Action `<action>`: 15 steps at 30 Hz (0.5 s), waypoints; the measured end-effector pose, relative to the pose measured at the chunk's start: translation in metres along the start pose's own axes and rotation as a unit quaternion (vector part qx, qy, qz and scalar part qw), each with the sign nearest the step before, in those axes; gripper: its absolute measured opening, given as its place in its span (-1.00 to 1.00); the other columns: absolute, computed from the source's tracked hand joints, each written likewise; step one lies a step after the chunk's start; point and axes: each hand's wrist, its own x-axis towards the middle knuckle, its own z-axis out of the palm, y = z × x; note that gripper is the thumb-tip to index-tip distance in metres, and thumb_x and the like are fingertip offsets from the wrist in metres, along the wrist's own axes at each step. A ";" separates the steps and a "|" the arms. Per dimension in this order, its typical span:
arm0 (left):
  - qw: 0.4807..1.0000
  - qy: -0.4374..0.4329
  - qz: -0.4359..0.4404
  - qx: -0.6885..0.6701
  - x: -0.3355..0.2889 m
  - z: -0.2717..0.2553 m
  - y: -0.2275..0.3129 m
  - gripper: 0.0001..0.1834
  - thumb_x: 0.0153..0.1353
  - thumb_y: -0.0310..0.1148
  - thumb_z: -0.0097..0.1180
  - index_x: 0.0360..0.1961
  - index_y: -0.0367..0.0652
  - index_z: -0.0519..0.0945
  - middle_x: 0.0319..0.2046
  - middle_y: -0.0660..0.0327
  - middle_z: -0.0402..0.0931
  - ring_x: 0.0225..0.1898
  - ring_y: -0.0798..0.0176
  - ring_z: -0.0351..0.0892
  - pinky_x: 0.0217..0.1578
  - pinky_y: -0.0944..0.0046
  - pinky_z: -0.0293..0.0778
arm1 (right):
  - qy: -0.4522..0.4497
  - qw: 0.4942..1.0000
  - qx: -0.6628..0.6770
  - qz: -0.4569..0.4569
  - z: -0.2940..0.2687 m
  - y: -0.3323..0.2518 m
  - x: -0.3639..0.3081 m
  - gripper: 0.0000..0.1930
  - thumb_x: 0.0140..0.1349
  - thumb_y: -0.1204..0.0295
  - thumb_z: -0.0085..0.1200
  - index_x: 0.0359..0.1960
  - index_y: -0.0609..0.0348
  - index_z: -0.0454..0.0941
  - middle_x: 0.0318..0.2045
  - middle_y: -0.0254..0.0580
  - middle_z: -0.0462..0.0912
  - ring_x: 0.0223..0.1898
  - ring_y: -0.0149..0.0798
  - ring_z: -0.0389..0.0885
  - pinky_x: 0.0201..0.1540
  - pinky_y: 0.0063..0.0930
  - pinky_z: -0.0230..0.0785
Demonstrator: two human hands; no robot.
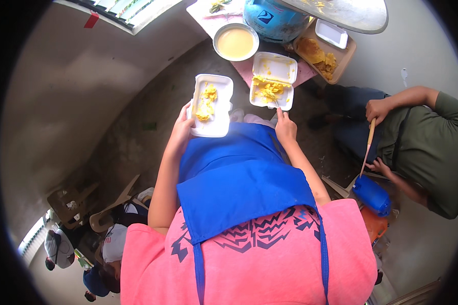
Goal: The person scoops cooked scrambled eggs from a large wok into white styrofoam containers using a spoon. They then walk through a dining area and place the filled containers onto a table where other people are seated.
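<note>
My left hand (181, 130) grips the side of a white foam food tray (223, 104), which is held up in front of me. A clump of yellow shredded food (206, 103) lies in it. Closed around the handle of a thin utensil (277, 103), my right hand (286, 127) reaches to an open white foam clamshell box (286, 64). The utensil's tip is in the yellow food (269, 91) inside that box, so I cannot tell if it is a fork or a spoon. The box rests at the corner of a pink-covered table.
Beyond the box stand a bowl of tan liquid (236, 42), a blue rounded tank (274, 23) and a brown tray (336, 75) with yellow food and a small white tray. To the right, another person (427, 147) holds a wooden-handled stick by a blue container (372, 195). Chairs and people are behind left.
</note>
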 end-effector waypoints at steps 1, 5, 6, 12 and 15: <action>1.000 0.001 0.000 0.002 0.000 -0.001 -0.001 -0.17 -0.09 -0.64 -0.25 0.35 -0.07 0.08 0.12 -0.02 0.30 0.02 0.08 0.46 -0.08 0.12 0.51 | 0.010 1.000 0.027 0.009 -0.001 0.000 0.002 -0.60 0.19 0.48 -0.17 0.10 0.13 0.35 -0.34 -0.01 0.54 -0.44 0.03 0.61 -0.37 -0.12 0.48; 1.000 0.000 0.006 0.004 0.001 -0.002 -0.003 -0.17 -0.09 -0.64 -0.26 0.35 -0.08 0.08 0.12 -0.01 0.31 0.01 0.09 0.47 -0.10 0.15 0.52 | 0.025 0.988 0.141 0.056 -0.001 0.004 0.016 -0.71 0.26 0.47 -0.18 0.00 0.17 0.40 -0.48 -0.05 0.56 -0.49 -0.03 0.59 -0.38 -0.11 0.44; 1.000 -0.002 0.009 0.002 0.000 0.000 -0.002 -0.17 -0.09 -0.64 -0.26 0.35 -0.08 0.08 0.12 -0.01 0.31 0.01 0.09 0.48 -0.10 0.15 0.52 | 0.023 0.982 0.172 0.070 0.000 0.006 0.022 -0.74 0.27 0.48 -0.18 -0.03 0.18 0.42 -0.52 -0.08 0.56 -0.53 -0.06 0.58 -0.41 -0.12 0.42; 1.000 0.005 0.004 -0.007 -0.003 0.001 -0.004 -0.18 -0.09 -0.63 -0.25 0.34 -0.10 0.09 0.13 0.00 0.31 0.02 0.08 0.47 -0.09 0.17 0.51 | -0.134 0.760 0.593 0.230 -0.003 0.022 0.041 -0.77 0.35 0.46 -0.25 -0.10 0.23 0.45 -0.62 -0.41 0.37 -0.66 -0.56 0.26 -0.58 -0.63 0.14; 1.000 -0.002 0.005 0.003 0.001 0.003 -0.003 -0.18 -0.09 -0.63 -0.25 0.35 -0.10 0.08 0.13 0.01 0.30 0.01 0.10 0.47 -0.07 0.17 0.50 | -0.051 0.831 0.531 0.160 0.021 0.036 0.039 -0.78 0.35 0.46 -0.25 -0.11 0.21 0.44 -0.62 -0.31 0.42 -0.64 -0.44 0.35 -0.55 -0.54 0.19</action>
